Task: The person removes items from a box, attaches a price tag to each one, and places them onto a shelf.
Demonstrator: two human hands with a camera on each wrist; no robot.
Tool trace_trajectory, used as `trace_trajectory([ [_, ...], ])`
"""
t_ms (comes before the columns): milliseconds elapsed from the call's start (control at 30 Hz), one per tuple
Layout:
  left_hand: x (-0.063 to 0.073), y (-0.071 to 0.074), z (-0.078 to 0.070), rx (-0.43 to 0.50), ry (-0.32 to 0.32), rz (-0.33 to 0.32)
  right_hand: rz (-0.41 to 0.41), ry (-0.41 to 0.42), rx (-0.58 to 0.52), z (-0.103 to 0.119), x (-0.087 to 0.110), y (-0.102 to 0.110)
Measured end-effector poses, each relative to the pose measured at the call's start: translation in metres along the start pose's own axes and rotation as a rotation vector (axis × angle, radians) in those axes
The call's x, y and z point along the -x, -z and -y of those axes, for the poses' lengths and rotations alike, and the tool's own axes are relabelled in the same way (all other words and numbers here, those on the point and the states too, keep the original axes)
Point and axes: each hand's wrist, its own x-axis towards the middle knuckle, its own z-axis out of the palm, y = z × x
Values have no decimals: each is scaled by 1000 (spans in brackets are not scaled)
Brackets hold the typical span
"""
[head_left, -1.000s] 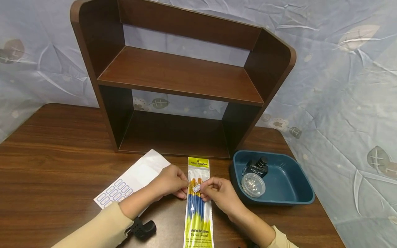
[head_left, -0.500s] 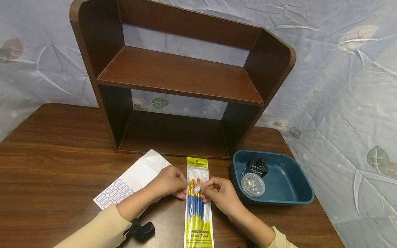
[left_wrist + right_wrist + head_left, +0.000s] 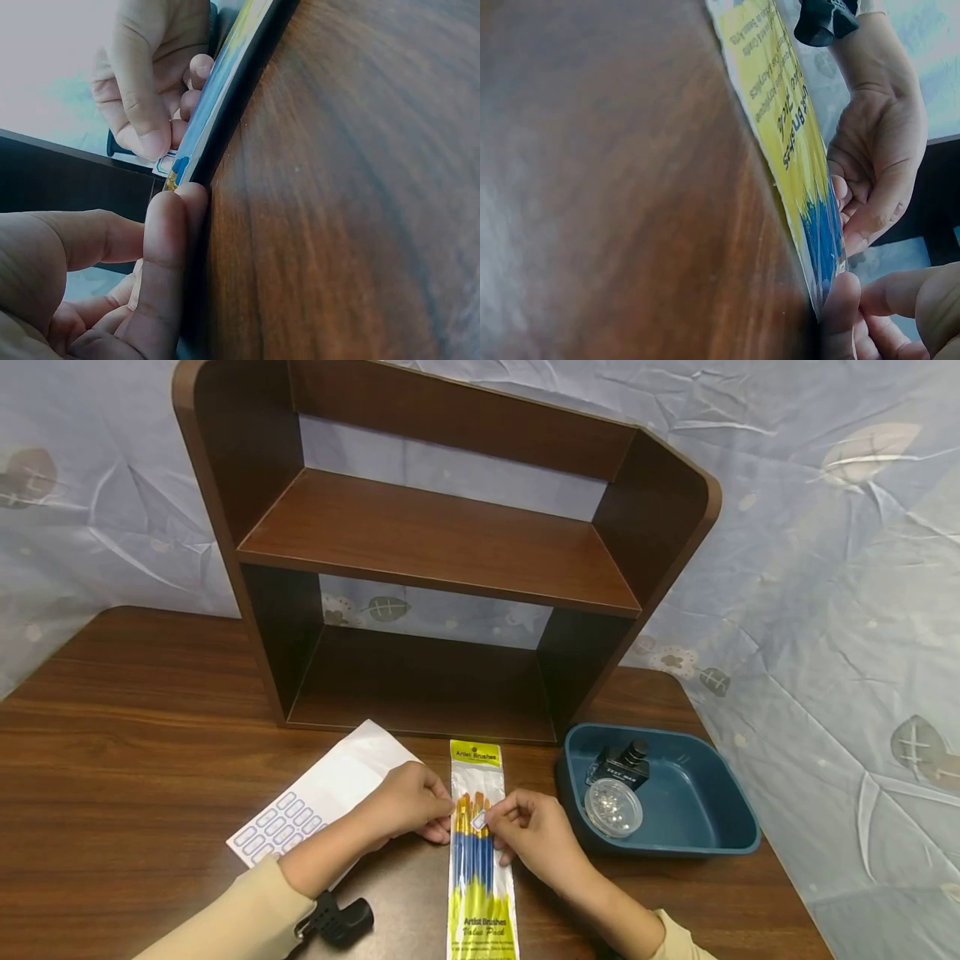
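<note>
A flat clear pack of artist brushes [image 3: 483, 931], with yellow print and blue-handled brushes inside, lies upright-facing on the table in the head view. My left hand [image 3: 411, 800] pinches its left edge between thumb and finger, beside the brush heads. Over the pack, my right hand [image 3: 536, 835] pinches a small white label with a blue border [image 3: 478, 820] by its right end. In the left wrist view the label [image 3: 165, 162] shows at the right thumb tip, close over the pack's surface. Partly under my left forearm lies a white sheet of matching labels [image 3: 352, 768].
A brown two-tier shelf [image 3: 435, 539] stands behind the pack. At the right is a blue tub [image 3: 697, 818] holding a black bottle [image 3: 622, 766] and a round clear container [image 3: 613, 807] of shiny bits. Patterned cloth [image 3: 825, 610] hangs behind the table [image 3: 135, 760].
The label has shifted slightly right and toward me, and tilts more. My right fingers have moved a little, while the pack's top has slid slightly left. My left hand keeps its pinch.
</note>
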Motion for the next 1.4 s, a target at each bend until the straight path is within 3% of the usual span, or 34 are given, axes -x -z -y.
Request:
trace_trajectory([
  [633, 1, 0, -2, -17, -7, 4, 47, 25, 174, 4, -3, 1],
  [1100, 2, 0, -3, -12, -12, 1, 26, 47, 331, 6, -5, 1],
  [1400, 2, 0, 0, -6, -26, 5, 35, 49, 347, 5, -5, 3],
])
